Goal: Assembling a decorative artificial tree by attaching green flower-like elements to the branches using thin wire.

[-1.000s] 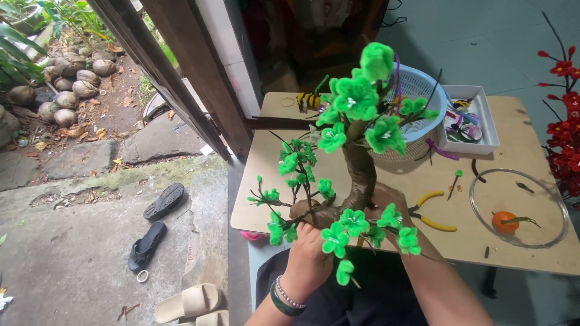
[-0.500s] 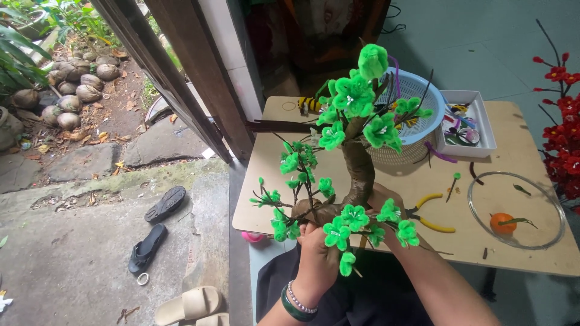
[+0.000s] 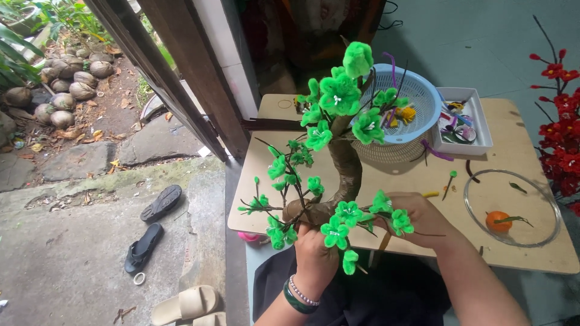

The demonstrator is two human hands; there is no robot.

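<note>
Tree [image 3: 338, 163] looked mostly done, green blooms all over it, above the table [image 3: 399, 187] edge. Left hand [image 3: 315, 253] was clamped on its base, right hand [image 3: 423, 218] pinched a low branch; few twigs stayed bare.

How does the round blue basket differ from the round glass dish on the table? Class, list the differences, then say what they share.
The blue basket is opaque, perforated plastic; the glass dish is clear. The basket holds many coloured craft bits; the dish holds one small orange fruit and a few stems. The basket sits at the table's far side, the dish at the near right. Both are round and open-topped.
</note>
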